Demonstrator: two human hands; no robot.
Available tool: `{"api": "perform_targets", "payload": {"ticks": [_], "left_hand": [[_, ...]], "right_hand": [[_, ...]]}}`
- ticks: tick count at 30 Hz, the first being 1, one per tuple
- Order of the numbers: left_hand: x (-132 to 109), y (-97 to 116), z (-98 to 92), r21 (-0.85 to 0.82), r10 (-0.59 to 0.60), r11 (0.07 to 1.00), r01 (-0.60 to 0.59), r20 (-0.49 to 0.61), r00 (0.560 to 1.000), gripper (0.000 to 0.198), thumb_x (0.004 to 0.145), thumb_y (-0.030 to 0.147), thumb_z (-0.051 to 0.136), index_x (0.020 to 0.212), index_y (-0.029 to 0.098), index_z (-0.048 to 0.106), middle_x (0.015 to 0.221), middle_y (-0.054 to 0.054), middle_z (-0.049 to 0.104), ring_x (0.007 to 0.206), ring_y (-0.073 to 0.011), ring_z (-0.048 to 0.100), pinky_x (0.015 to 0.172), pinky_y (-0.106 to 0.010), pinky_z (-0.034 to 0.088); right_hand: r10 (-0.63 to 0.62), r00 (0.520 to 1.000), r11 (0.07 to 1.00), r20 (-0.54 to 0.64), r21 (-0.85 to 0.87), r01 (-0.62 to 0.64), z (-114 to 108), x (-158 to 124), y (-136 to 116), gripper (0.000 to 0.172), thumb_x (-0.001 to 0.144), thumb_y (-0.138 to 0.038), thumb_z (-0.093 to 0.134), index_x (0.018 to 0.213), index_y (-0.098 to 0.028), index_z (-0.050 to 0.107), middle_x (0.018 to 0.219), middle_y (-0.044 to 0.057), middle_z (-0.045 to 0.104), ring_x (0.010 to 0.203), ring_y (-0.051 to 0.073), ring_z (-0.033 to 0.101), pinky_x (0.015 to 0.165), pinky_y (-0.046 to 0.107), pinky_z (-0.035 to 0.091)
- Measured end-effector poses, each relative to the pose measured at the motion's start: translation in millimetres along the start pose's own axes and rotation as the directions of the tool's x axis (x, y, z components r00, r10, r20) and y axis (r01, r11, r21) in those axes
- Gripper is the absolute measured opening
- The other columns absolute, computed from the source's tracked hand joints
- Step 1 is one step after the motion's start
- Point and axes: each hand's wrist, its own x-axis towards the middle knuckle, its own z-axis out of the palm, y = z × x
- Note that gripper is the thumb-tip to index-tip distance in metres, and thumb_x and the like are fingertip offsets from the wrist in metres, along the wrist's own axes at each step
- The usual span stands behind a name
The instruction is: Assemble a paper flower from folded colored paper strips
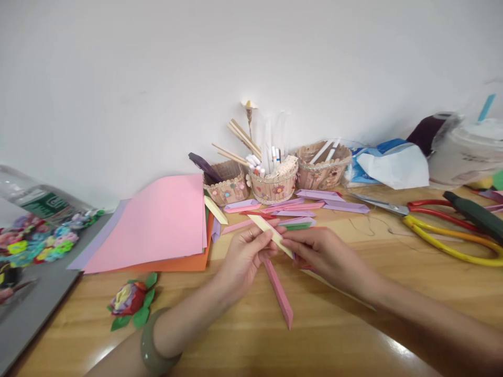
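Between my two hands is a folded pale yellow paper strip (pixel 275 236), slanting down to the right. My left hand (pixel 248 256) is closed on its upper part, thumb on top. At the lower end the fingers of my right hand (pixel 328 256) pinch it. A folded pink paper strip (pixel 280 296) lies on the table just below my hands. Behind them are several folded strips in purple, pink, red and green, such as a purple strip (pixel 320 195). Part of another pale yellow strip (pixel 338 290) shows under my right forearm.
Pink paper sheets (pixel 157 225) are stacked at left, near a paper flower (pixel 129 301). Three decorated baskets (pixel 273 188) stand along the wall. Large scissors (pixel 428 220) with red and yellow handles lie at right, by a drink cup (pixel 467 152). A plastic bottle (pixel 43 201) is far left.
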Motion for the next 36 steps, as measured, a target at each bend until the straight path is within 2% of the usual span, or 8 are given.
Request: {"api": "perform_targets", "payload": {"ticks": [4, 10, 13, 15, 20, 27, 31, 36], "left_hand": [[2.6, 1.1, -1.7, -0.030, 0.025, 0.999, -0.028, -0.094, 0.995, 0.016, 0.073, 0.013, 0.066, 0.087, 0.009, 0.070, 0.077, -0.006, 0.069, 0.054, -0.0030, 0.056, 0.054, -0.010, 0.050], [7.4, 18.6, -4.3, -0.073, 0.085, 0.991, -0.108, -0.263, 0.961, 0.012, 0.079, 0.005, 0.055, 0.081, 0.007, 0.067, 0.080, -0.006, 0.068, 0.053, -0.0025, 0.056, 0.054, -0.010, 0.051], [5.7, 34.3, -3.6, -0.048, 0.180, 0.978, -0.204, -0.311, 0.933, 0.017, 0.082, 0.003, 0.050, 0.081, 0.008, 0.066, 0.066, -0.002, 0.063, 0.051, -0.0032, 0.055, 0.053, -0.010, 0.052], [3.9, 44.8, -3.6, -0.032, 0.255, 0.959, -0.280, -0.322, 0.912, 0.016, 0.082, 0.003, 0.051, 0.083, 0.008, 0.066, 0.077, -0.004, 0.066, 0.053, -0.0024, 0.055, 0.052, -0.009, 0.051], [1.2, 58.8, -6.2, -0.029, 0.327, 0.935, -0.354, -0.316, 0.891, 0.015, 0.082, 0.006, 0.052, 0.086, 0.010, 0.066, 0.086, -0.005, 0.066, 0.056, -0.0019, 0.057, 0.055, -0.009, 0.052], [-0.6, 53.1, -3.9, -0.041, 0.277, 0.954, -0.297, -0.261, 0.925, 0.016, 0.081, 0.005, 0.052, 0.090, 0.009, 0.065, 0.086, -0.006, 0.067, 0.053, -0.0017, 0.055, 0.053, -0.010, 0.051], [-0.5, 48.3, -2.0, -0.039, 0.268, 0.958, -0.285, -0.235, 0.934, 0.005, 0.076, 0.007, 0.060, 0.078, 0.009, 0.064, 0.080, -0.005, 0.068, 0.051, -0.0016, 0.053, 0.052, -0.010, 0.049], [0.5, 36.3, -0.7, 0.007, 0.305, 0.951, -0.309, -0.178, 0.935, 0.009, 0.071, 0.016, 0.068, 0.074, 0.009, 0.063, 0.065, 0.000, 0.063, 0.053, -0.0033, 0.053, 0.055, -0.012, 0.048]], "right_hand": [[0.005, 0.996, 0.999, -0.092, -0.040, -0.009, -13.0, 4.0, 5.8, 0.033, 0.089, -0.035, 0.041, 0.069, -0.018, 0.060, 0.065, 0.000, 0.062, 0.060, 0.013, 0.055, 0.054, 0.023, 0.041], [-0.075, 0.893, 0.956, -0.444, -0.286, -0.061, -45.4, 13.7, 33.0, 0.018, 0.083, -0.025, 0.053, 0.089, -0.018, 0.068, 0.084, 0.005, 0.070, 0.072, 0.018, 0.062, 0.062, 0.028, 0.047], [-0.231, 0.915, 0.887, -0.331, -0.459, 0.057, -42.3, 14.9, 39.2, 0.021, 0.086, -0.022, 0.048, 0.093, -0.017, 0.067, 0.087, 0.007, 0.068, 0.075, 0.018, 0.061, 0.062, 0.029, 0.048], [-0.270, 0.931, 0.851, -0.246, -0.514, 0.111, -35.9, 16.0, 39.6, 0.023, 0.086, -0.019, 0.046, 0.094, -0.017, 0.067, 0.090, 0.008, 0.067, 0.079, 0.019, 0.061, 0.066, 0.030, 0.048], [-0.235, 0.960, 0.812, -0.155, -0.573, 0.106, -23.3, 30.5, 32.6, 0.022, 0.086, -0.018, 0.047, 0.091, -0.016, 0.069, 0.089, 0.009, 0.067, 0.080, 0.020, 0.061, 0.070, 0.031, 0.046], [-0.180, 0.983, 0.757, -0.041, -0.644, 0.112, -3.9, 64.7, 17.2, 0.014, 0.080, -0.020, 0.057, 0.079, -0.017, 0.070, 0.078, 0.007, 0.066, 0.076, 0.020, 0.061, 0.057, 0.025, 0.040], [-0.175, 0.977, 0.772, -0.124, -0.633, 0.059, -3.7, 66.3, 15.0, 0.019, 0.081, -0.018, 0.053, 0.068, -0.016, 0.067, 0.073, 0.007, 0.066, 0.068, 0.018, 0.061, 0.053, 0.024, 0.037], [-0.245, 0.911, 0.848, -0.333, -0.528, 0.035, -16.9, 43.9, -2.1, 0.022, 0.088, -0.025, 0.045, 0.088, -0.016, 0.066, 0.080, 0.005, 0.068, 0.063, 0.014, 0.059, 0.056, 0.024, 0.043]]}}
